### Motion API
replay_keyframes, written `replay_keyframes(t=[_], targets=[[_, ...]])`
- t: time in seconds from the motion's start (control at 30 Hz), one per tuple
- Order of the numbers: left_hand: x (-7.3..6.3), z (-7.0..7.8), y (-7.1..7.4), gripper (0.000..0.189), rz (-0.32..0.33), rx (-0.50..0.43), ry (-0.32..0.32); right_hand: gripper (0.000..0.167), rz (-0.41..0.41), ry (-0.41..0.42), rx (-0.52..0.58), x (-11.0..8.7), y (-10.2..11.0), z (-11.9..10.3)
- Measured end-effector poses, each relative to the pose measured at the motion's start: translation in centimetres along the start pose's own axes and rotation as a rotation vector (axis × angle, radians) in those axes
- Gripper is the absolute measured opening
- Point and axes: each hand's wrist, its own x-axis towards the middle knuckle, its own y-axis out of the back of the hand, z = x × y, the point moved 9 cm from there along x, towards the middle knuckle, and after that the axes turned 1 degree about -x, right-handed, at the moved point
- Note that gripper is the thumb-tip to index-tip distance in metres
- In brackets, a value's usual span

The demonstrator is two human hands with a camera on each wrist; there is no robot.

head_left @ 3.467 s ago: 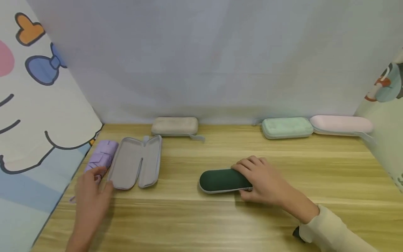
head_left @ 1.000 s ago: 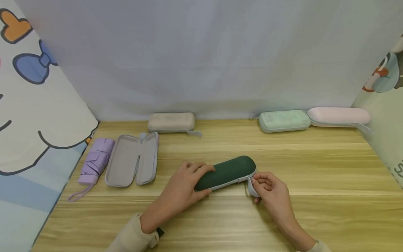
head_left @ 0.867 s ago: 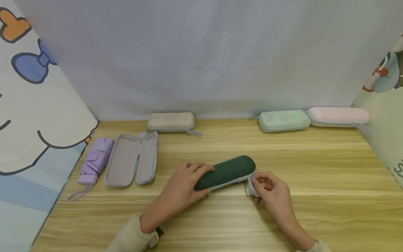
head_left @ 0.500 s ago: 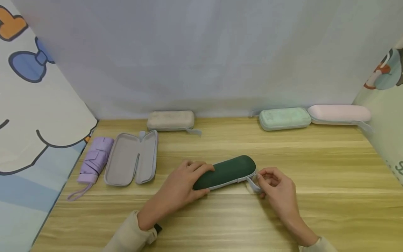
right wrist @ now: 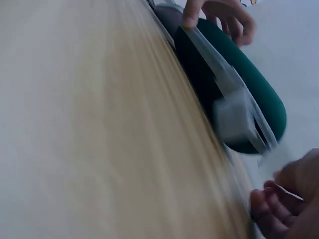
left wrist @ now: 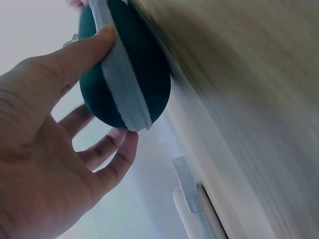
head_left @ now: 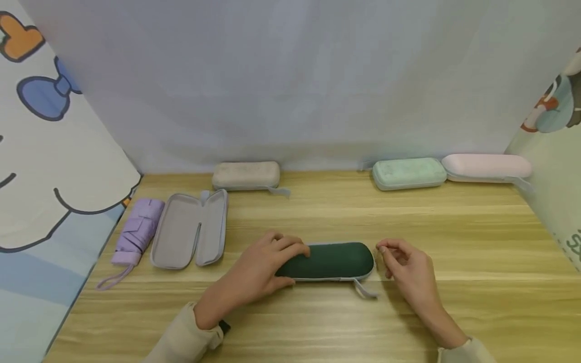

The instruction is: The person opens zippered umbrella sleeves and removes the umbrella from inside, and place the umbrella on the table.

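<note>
A dark green zippered case (head_left: 338,260) with a pale grey zipper band lies on the wooden table in front of me. My left hand (head_left: 258,267) grips its left end; in the left wrist view the thumb presses on the zipper band (left wrist: 124,84). At the case's right end, my right hand (head_left: 410,269) has thumb and forefinger pinched on what looks like the small zipper pull, mostly hidden by the fingers and blurred in the right wrist view. A grey strap (head_left: 365,289) hangs from the case's near edge, untouched.
At the left, a folded purple umbrella (head_left: 138,232) lies beside an unfolded grey-lined case (head_left: 174,234). Along the back wall sit a beige case (head_left: 246,175), a mint green case (head_left: 408,173) and a pink case (head_left: 487,166).
Earlier the right hand held the green case and the left was by the umbrella. Now the left grips it; the right has moved round its right end, and the case has turned level.
</note>
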Motion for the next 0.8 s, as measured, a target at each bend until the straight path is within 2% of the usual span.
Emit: replay_keyframes(t=[0.1,0.2,0.33,0.47,0.63,0.7,0.8], targets=[[-0.1,0.0,-0.1,0.061,-0.008,-0.001,-0.011,0.011,-0.064,0.086,-0.095,0.3,0.2,-0.8],[-0.2,-0.1,-0.1,0.061,-0.006,-0.004,-0.003,0.010,-0.180,0.132,-0.154,0.6,0.0,-1.4],[-0.1,-0.2,0.1,0.060,0.003,-0.013,0.016,0.011,-0.365,0.116,-0.160,0.6,-0.7,-1.4],[0.0,-0.2,0.2,0.060,0.004,-0.005,0.029,0.018,-0.474,0.077,-0.096,0.5,-1.2,-1.1],[-0.1,-0.2,0.0,0.061,-0.003,0.001,0.045,0.029,-0.530,0.062,-0.031,0.2,-1.6,-0.9],[-0.1,-0.2,0.0,0.061,-0.003,0.009,0.051,0.027,-0.512,0.071,-0.036,0.2,-1.6,-0.9],[0.0,-0.1,-0.1,0.062,-0.008,0.024,0.060,0.017,-0.445,0.082,-0.088,0.5,-1.2,-0.9]])
